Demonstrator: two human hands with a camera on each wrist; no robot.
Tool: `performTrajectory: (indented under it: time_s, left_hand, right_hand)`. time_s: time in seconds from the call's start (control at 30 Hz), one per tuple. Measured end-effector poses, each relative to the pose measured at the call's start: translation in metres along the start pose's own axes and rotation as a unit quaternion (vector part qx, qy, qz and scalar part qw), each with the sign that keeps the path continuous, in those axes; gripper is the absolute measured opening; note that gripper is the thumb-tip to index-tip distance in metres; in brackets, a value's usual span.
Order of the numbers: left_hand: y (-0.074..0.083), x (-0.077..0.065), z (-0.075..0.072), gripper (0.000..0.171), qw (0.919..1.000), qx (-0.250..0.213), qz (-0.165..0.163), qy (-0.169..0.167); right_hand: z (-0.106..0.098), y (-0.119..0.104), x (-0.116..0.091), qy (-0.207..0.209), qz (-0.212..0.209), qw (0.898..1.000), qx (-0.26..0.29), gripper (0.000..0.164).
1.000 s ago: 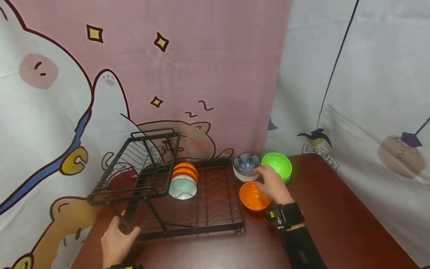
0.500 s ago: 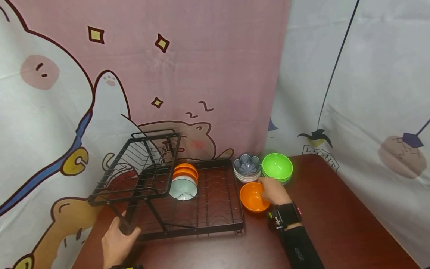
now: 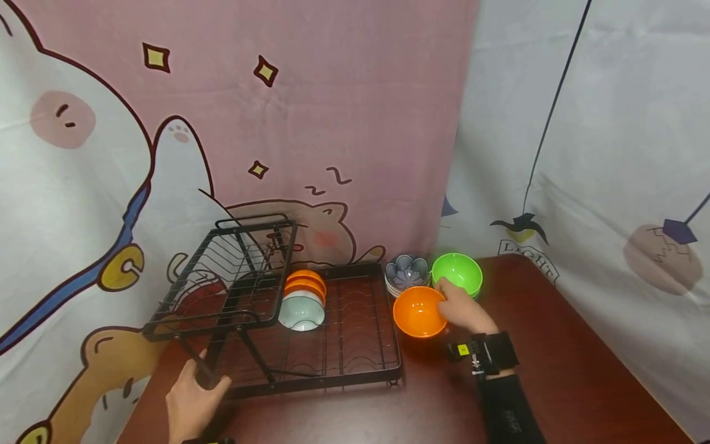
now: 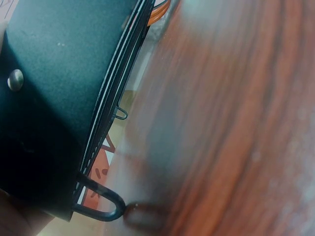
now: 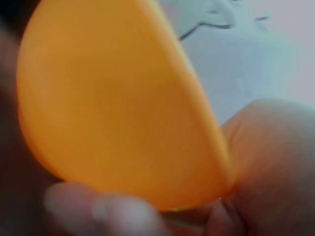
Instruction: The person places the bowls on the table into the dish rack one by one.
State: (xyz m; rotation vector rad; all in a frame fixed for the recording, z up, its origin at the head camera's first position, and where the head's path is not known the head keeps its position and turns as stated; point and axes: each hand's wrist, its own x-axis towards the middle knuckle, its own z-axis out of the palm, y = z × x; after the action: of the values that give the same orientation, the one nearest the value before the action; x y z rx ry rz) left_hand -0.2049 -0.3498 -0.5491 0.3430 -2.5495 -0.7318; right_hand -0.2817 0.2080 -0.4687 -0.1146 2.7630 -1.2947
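Observation:
An orange bowl (image 3: 417,313) is pinched at its right rim by my right hand (image 3: 466,309); it looks raised above the table. In the right wrist view the orange bowl (image 5: 118,108) fills much of the picture, with fingers (image 5: 130,216) beneath it. My left hand (image 3: 194,401) grips the lower left corner of the black dish rack (image 3: 338,376). Close up in the left wrist view are the rack's dark side panel (image 4: 59,73) and a wire foot (image 4: 110,209). Inside the rack, orange bowls (image 3: 306,276) and a pale blue bowl (image 3: 302,311) stand on edge.
Behind the held bowl is a stack of grey flower-patterned bowls (image 3: 407,271). Green bowls (image 3: 457,271) stand stacked right of it. The rack's upper tier (image 3: 222,277) rises on the left. A printed curtain (image 3: 355,123) hangs behind the brown table (image 3: 566,370).
My right hand has taken hold of the orange bowl's rim and lifted it slightly from the table. The left hand stays on the rack.

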Motion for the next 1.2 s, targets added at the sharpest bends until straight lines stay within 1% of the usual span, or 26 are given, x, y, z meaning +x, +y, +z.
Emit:
performTrajectory:
  time_s: [0.03,0.1,0.17,0.23,0.33,0.37,0.43,0.53,0.57,0.6,0.7,0.77,0.87,0.9,0.97,1.03,1.07,1.13,1.2]
  left_hand:
    - [0.0,0.0,0.0,0.072,1.0,0.0,-0.001,-0.002]
    - [-0.001,0.001,0.0,0.072,1.0,0.0,-0.001,-0.006]
    - [-0.001,0.001,0.0,0.072,1.0,0.0,0.0,-0.009]
    - [-0.001,0.001,-0.001,0.072,1.0,0.0,0.001,-0.009]
    - [-0.001,0.002,-0.001,0.071,1.0,0.001,0.004,-0.008]
    - [-0.001,0.002,-0.001,0.071,1.0,0.001,0.005,-0.008]
    - [-0.001,0.001,-0.001,0.071,0.9999,0.002,0.007,-0.007]
    - [-0.001,0.001,-0.001,0.071,1.0,0.002,0.005,-0.007]
    - [-0.001,0.001,-0.001,0.071,1.0,0.001,0.005,-0.007]
    - [-0.001,0.001,-0.001,0.072,1.0,0.001,0.003,-0.007]
    - [-0.001,0.001,-0.001,0.072,0.9999,-0.001,0.0,-0.01]
    - [-0.001,0.001,0.0,0.072,0.9999,-0.002,-0.002,-0.011]
    - [0.0,0.001,0.0,0.073,0.9999,-0.001,-0.004,-0.012]
    - [0.0,0.001,0.0,0.073,0.9999,0.0,-0.004,-0.012]
    - [0.0,0.001,0.0,0.073,0.9999,0.0,-0.004,-0.01]
    - [0.0,0.001,0.0,0.073,1.0,0.0,-0.005,-0.009]
    - [0.0,0.001,0.0,0.073,1.0,0.0,-0.005,-0.008]
    - [0.0,0.001,0.0,0.073,0.9999,0.0,-0.006,-0.009]
    - [0.0,0.001,0.0,0.073,0.9999,0.001,-0.008,-0.012]
  right_hand:
    - [-0.003,-0.001,-0.001,0.002,0.004,0.999,0.037,0.023]
    - [-0.01,-0.003,-0.003,0.005,0.006,0.994,0.11,0.024]
    - [-0.015,-0.002,-0.003,0.01,0.01,0.983,0.184,0.029]
    - [-0.018,0.001,-0.003,0.013,0.007,0.968,0.25,0.036]
    - [-0.021,0.008,-0.002,0.014,-0.001,0.94,0.342,0.048]
    - [-0.021,0.01,-0.002,0.013,-0.004,0.931,0.365,0.048]
    - [-0.021,0.013,0.0,0.003,-0.011,0.919,0.394,0.047]
    - [-0.019,0.016,0.002,-0.009,-0.024,0.91,0.414,0.041]
    - [-0.019,0.017,0.003,-0.01,-0.03,0.907,0.419,0.04]
    - [-0.018,0.018,0.004,-0.011,-0.037,0.903,0.429,0.041]
    - [-0.015,0.019,0.006,0.007,-0.051,0.882,0.469,0.049]
    - [-0.014,0.019,0.007,0.033,-0.053,0.867,0.494,0.053]
    - [-0.014,0.019,0.006,0.081,-0.039,0.847,0.524,0.046]
    - [-0.015,0.02,0.006,0.091,-0.031,0.839,0.536,0.043]
    - [-0.015,0.02,0.005,0.098,-0.015,0.821,0.562,0.041]
    - [-0.016,0.019,0.005,0.091,-0.006,0.804,0.588,0.043]
    - [-0.016,0.019,0.005,0.087,-0.006,0.798,0.597,0.045]
    - [-0.015,0.018,0.006,0.086,-0.008,0.792,0.605,0.049]
    - [-0.014,0.017,0.007,0.096,-0.013,0.792,0.603,0.052]
